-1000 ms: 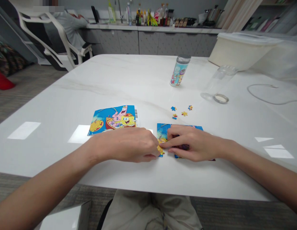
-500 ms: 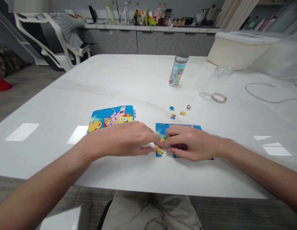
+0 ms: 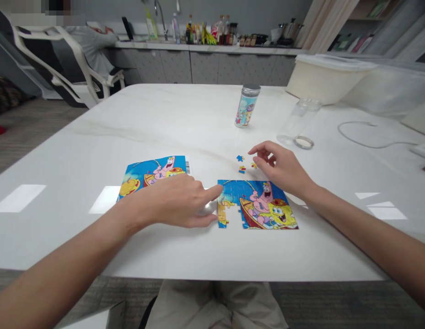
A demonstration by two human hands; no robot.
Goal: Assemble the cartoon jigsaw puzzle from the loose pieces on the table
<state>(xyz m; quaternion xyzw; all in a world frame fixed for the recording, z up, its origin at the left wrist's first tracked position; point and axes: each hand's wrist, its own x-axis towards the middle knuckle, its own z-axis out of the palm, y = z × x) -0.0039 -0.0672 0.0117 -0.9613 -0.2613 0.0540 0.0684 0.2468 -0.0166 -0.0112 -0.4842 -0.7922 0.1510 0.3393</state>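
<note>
A cartoon jigsaw puzzle (image 3: 263, 205) lies on the white table, with a gap in its lower left part. My left hand (image 3: 181, 201) rests at its left edge, index finger and thumb spread and touching that side. Beyond the puzzle's top edge, my right hand (image 3: 280, 167) hovers by the loose pieces, its fingers and thumb apart with nothing visible between them. A blue piece (image 3: 240, 158), a blue and red piece (image 3: 242, 169) and a yellow piece (image 3: 254, 165), partly covered by the right thumb, lie there. Left of the puzzle is the matching picture card (image 3: 154, 170), partly hidden by my left hand.
Farther back stands a cartoon-printed canister (image 3: 247, 106). A clear jar (image 3: 299, 119) and a round lid (image 3: 304, 142) are to the right, near a cable (image 3: 356, 122) and a lidded cream bin (image 3: 327, 80). A person in grey sits on a chair (image 3: 78, 68) at the back left.
My right hand has lifted off the puzzle and moved up and right to the loose pieces, uncovering the picture. The left hand stays at the puzzle's left edge. The view has shifted slightly.
</note>
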